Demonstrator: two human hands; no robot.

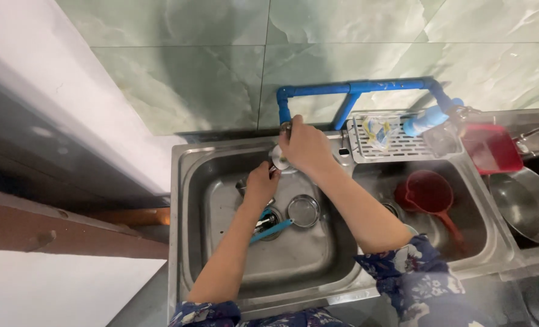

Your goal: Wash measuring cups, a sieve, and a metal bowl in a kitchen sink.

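My right hand is up at the back of the left sink basin, closed around the tap that hangs from a blue pipe. Just below it, my left hand grips a small metal item, mostly hidden by the fingers. A round white-grey object sits between the two hands. Down in the basin lie a small round steel lid and a blue-handled tool beside the drain.
A steel drying rack with a wrapper sits over the right basin, which holds a red ladle-cup. A red container and a large steel bowl are at the far right. Green tiled wall behind.
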